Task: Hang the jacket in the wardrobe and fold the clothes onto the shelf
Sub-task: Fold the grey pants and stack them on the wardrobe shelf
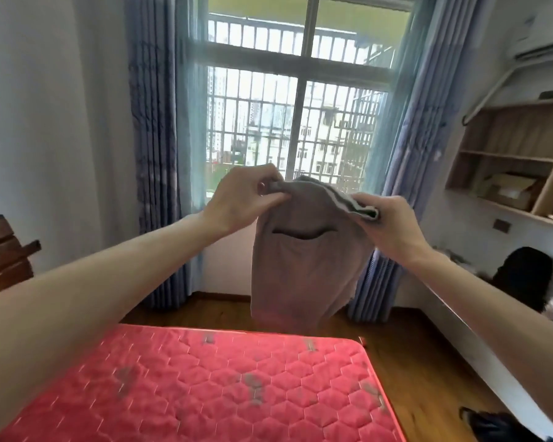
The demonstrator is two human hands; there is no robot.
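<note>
A grey-brown garment (304, 266) with a slit pocket hangs in the air in front of the window, above the far end of the red mattress (205, 387). My left hand (246, 199) pinches the garment's top edge at its left corner. My right hand (393, 228) grips the top edge at the right, where a light striped band shows. Both arms are stretched forward. The garment's lower part hangs free and does not touch the mattress.
Blue curtains (154, 154) frame a barred window (288, 122). Wooden wall shelves (508, 173) with a cardboard box hang at the right, over a white desk (492, 339) with a black bag (524, 279). A wooden headboard (4, 250) stands at the left. The floor is wood.
</note>
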